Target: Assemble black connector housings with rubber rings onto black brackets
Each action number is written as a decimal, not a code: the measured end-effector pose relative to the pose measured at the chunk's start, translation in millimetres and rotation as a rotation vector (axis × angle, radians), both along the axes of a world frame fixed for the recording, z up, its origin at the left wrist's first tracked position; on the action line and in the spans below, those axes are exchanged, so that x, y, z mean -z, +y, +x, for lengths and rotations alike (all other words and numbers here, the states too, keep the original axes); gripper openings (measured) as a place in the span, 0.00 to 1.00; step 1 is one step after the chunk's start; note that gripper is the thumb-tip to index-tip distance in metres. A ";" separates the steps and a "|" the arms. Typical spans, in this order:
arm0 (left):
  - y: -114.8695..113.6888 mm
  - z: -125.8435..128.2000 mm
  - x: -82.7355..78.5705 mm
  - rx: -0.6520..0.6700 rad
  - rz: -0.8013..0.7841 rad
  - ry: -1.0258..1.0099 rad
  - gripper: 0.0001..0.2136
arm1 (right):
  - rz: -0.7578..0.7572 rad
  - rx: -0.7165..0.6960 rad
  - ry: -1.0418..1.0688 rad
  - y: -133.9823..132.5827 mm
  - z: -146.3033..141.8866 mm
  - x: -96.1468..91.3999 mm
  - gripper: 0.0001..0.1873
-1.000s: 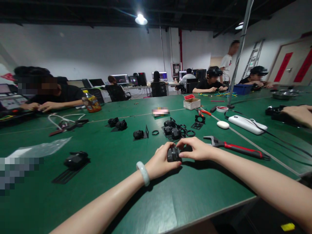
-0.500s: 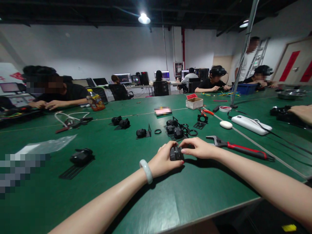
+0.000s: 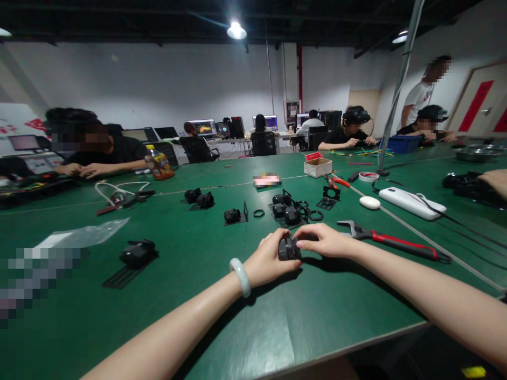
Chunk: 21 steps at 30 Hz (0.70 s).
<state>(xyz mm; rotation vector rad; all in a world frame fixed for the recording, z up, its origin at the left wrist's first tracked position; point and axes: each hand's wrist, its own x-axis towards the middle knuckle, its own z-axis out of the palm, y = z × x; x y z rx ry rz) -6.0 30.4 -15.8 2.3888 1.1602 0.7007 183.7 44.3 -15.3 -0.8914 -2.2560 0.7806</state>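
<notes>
A small black plastic part rests on the green table in front of me. My left hand, with a pale bangle at the wrist, is curled round its left side. My right hand pinches its right side with thumb and fingers. Just beyond lie several similar black parts and black rings. A red-handled adjustable wrench lies to the right of my right hand.
More black parts sit at left and mid-table. A clear plastic bag, a white device, a tape roll and a small box are around. Other people sit along the far edges, and someone's hand rests at right.
Both hands stay on the black part, with only small shifts of the fingers. The view has drifted slightly, and a standing person at the back right has moved to the right.
</notes>
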 end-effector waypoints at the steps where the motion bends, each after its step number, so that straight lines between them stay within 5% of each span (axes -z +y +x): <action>1: -0.1 -0.1 -0.1 0.002 0.002 0.004 0.23 | 0.003 0.003 -0.001 -0.3 -0.3 -0.3 0.13; 21: -2.5 -1.2 0.1 -0.009 -0.044 -0.024 0.25 | 0.150 0.002 0.023 -10.6 -1.1 -5.6 0.21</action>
